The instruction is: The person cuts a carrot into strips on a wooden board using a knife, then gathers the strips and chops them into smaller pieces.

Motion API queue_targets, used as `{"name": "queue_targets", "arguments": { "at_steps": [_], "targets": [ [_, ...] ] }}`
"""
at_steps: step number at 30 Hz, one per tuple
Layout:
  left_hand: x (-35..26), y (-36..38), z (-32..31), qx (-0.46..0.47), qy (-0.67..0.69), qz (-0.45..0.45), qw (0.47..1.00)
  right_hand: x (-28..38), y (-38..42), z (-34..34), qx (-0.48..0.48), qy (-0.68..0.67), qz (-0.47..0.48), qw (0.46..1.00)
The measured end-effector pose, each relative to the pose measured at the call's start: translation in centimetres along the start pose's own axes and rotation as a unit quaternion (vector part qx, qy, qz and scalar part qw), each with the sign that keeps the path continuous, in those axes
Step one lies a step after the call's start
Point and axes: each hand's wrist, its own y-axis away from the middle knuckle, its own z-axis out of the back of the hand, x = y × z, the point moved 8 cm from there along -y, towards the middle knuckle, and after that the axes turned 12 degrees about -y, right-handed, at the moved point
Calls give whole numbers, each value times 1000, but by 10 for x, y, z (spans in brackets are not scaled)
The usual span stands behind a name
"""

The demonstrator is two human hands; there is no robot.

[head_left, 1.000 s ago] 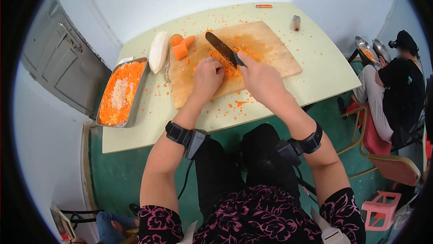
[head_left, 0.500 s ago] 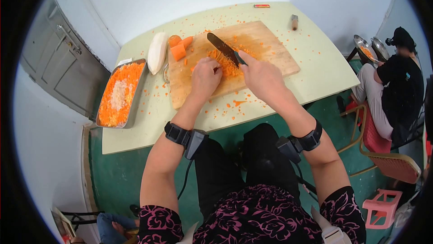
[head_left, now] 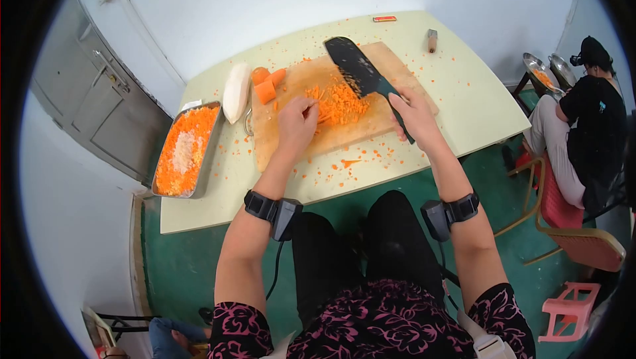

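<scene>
My right hand [head_left: 414, 115] grips the dark green handle of a knife [head_left: 358, 67], whose broad black blade lies tilted flat above the board, dotted with carrot bits. Beside the chopped carrot [head_left: 341, 106] on the wooden cutting board [head_left: 278, 143], my left hand [head_left: 298, 122] is closed with its fingertips pinched together; what they hold, if anything, is too small to tell. Carrot pieces [head_left: 265, 92] rest at the board's upper left corner. A peeled white radish [head_left: 236, 94] lies just left of the board.
A metal tray [head_left: 207, 167] of shredded carrot with a pale heap stands at the table's left. A red item [head_left: 384, 19] and a small wooden-ended tool [head_left: 432, 41] lie at the back. A person in black [head_left: 596, 120] sits at the right near metal bowls.
The knife has turned from edge-down to flat and moved right with my right hand, uncovering the chopped carrot. My left hand stays near the pile. The whole view has shifted slightly.
</scene>
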Motion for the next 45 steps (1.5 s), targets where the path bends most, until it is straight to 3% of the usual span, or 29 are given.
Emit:
{"name": "queue_targets", "arguments": {
  "at_steps": [4, 7, 10, 13, 16, 19, 22, 31, 34, 40, 43, 45],
  "targets": [
    [-2, 0, 3, 25, 26, 36, 999, -18, 3, 22, -23, -71, 1, 997],
    [5, -5, 1, 0, 58, 14, 998, -25, 6, 28, 0, -120, -4, 993],
    [22, -15, 5, 12, 93, 78, 992, -29, 8, 26, 4, -111, 20, 994],
    [24, -41, 9, 95, -47, 76, 991, -31, 7, 26, 20, -114, -2, 993],
    [21, -67, -1, 212, -259, 55, 941, -29, 8, 26, 21, -105, 14, 994],
    [21, -77, -27, 305, -283, 84, 905, -30, 8, 26, 27, -103, 23, 994],
    [19, -80, -52, 328, -307, 37, 892, -28, 12, 27, 14, -72, 30, 997],
    [19, -71, -54, 361, -177, -5, 915, -26, 13, 27, 21, -37, 31, 999],
    [35, -62, -46, 392, -70, 45, 916, -28, 12, 27, 18, -50, 33, 998],
    [25, -52, -32, 380, 4, 105, 919, -28, 12, 26, 17, -54, 26, 998],
    [1, -41, -17, 370, -89, 40, 924, -26, 13, 26, 17, -43, 32, 998],
    [-22, -26, -8, 310, -214, -71, 924, -28, 12, 27, 17, -48, 32, 998]
  ]
}}
